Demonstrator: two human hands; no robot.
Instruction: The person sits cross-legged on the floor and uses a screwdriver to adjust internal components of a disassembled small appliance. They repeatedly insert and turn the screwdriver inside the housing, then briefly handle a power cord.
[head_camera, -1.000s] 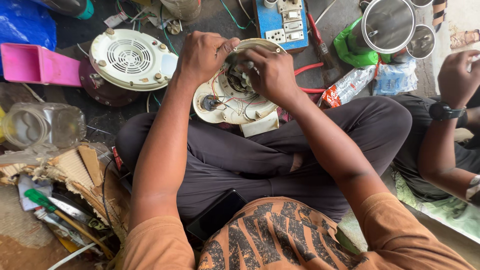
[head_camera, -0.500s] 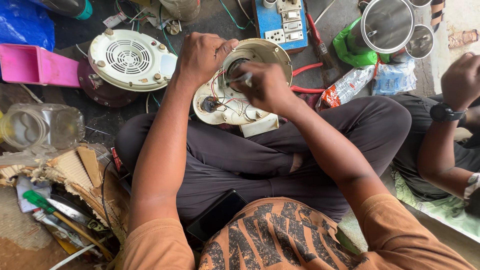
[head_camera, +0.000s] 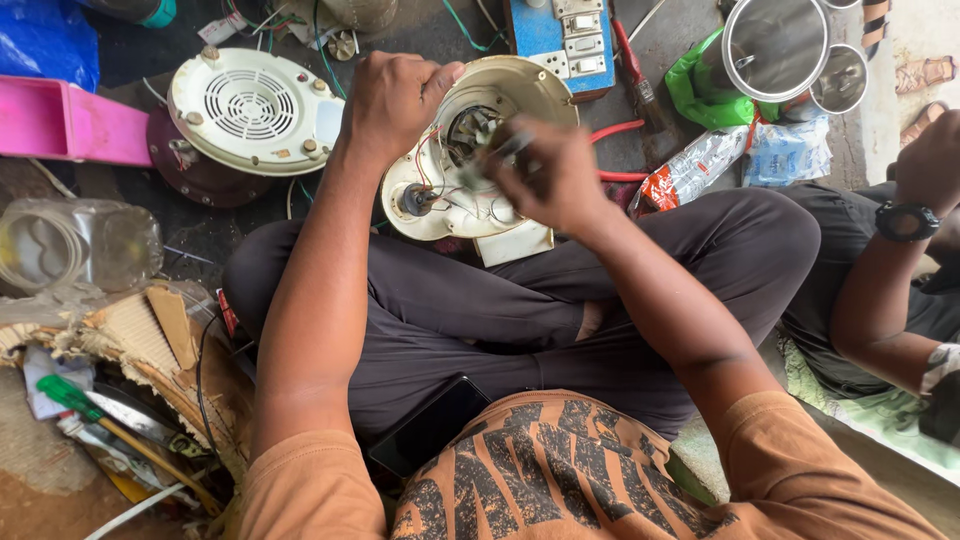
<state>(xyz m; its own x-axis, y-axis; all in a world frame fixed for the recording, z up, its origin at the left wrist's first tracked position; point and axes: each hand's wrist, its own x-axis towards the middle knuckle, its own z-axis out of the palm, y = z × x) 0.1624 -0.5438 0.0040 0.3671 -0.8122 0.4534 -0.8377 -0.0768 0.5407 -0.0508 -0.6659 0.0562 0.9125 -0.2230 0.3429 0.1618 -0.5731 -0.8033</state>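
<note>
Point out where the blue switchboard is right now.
In the head view, the blue switchboard lies at the top centre on the floor, just beyond the cream appliance base that the left hand grips.

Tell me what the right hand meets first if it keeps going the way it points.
Probably the exposed motor inside the cream round appliance base; the right hand is blurred, so depth is unsure.

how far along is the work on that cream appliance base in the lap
Done: the cream appliance base lies open, with its wiring and motor exposed. In hand: the left hand grips its rim, and the right hand holds a thin tool over the motor area, blurred. Left: it is not closed up; a second vented base lies beside it.
</note>
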